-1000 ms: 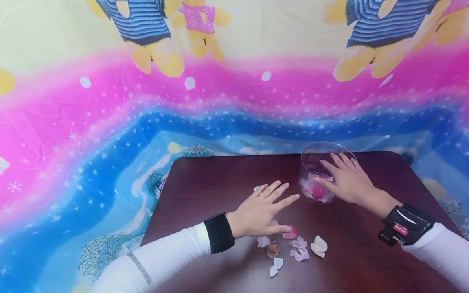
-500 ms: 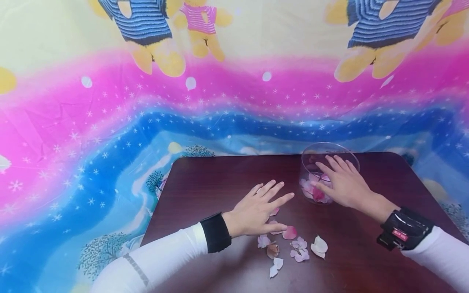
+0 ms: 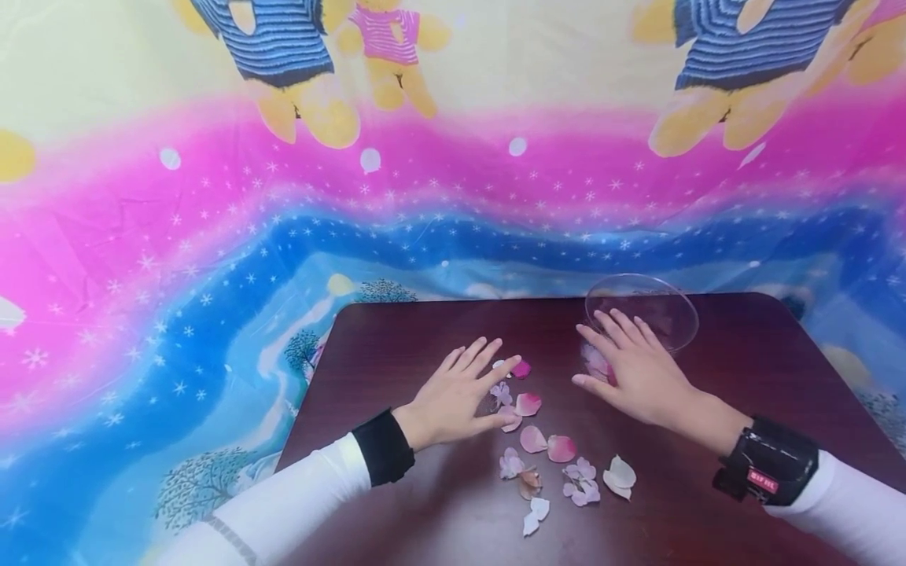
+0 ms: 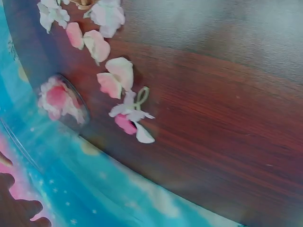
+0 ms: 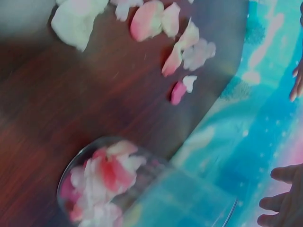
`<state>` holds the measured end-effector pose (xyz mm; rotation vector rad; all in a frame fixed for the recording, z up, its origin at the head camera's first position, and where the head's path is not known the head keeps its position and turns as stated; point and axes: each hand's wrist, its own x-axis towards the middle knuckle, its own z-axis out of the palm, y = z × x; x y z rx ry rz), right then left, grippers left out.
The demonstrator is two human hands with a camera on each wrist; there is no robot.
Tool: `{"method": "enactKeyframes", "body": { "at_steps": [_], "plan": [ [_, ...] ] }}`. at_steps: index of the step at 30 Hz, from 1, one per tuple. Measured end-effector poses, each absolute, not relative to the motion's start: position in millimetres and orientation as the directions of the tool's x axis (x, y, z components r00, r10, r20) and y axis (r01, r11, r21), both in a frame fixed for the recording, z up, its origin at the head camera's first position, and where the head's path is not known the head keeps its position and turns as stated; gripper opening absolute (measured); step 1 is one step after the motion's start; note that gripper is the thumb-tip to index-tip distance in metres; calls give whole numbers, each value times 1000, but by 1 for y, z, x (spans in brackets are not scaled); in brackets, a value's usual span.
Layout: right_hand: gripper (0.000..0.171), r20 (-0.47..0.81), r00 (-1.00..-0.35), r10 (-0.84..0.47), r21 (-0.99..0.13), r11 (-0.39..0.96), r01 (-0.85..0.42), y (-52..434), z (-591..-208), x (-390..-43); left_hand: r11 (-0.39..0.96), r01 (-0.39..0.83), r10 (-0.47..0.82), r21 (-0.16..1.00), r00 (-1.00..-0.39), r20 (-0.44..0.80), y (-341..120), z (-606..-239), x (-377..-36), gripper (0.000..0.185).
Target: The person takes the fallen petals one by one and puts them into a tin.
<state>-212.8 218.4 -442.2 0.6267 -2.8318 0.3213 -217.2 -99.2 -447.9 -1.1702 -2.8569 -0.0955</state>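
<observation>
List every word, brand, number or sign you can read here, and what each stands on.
Red label on the black band at the right wrist: pale characters, too small and blurred to read.
Glass container, petals and patterned backdrop: no lettering that I can make out.
Legible text: none.

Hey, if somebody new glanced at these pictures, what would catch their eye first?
Most likely the vivid pink-and-blue backdrop behind the dark tabletop, with figures in striped tops along its upper part. Next would probably be the left hand, fingers spread near the loose petals, and the right hand, partly hiding a clear round container that holds pink and white petals.
</observation>
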Motion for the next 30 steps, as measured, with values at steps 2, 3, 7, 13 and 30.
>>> {"method": "enactKeyframes", "body": {
  "at_steps": [2,3,7,13,30],
  "plan": [
    [82,258,-877,-404,-159,878,-451,213,-445,-210,721,691,688,54,-723,63,-103,-449,-218,84],
    [82,256,-874,-413,-155,875,-459,210,-446,-209,727,684,682,58,-730,56,-105,-450,-219,84],
    [81,246,-859,-448,-149,859,-490,199,-452,-203,746,666,665,32,-746,37,-112,-452,-220,83],
    [79,244,-847,-472,-150,844,-514,189,-464,-194,751,659,658,44,-752,34,-116,-457,-222,81],
    [73,190,-861,-471,-207,839,-504,175,-501,-183,749,662,663,29,-748,-42,-101,-501,-212,67]
  ]
}}
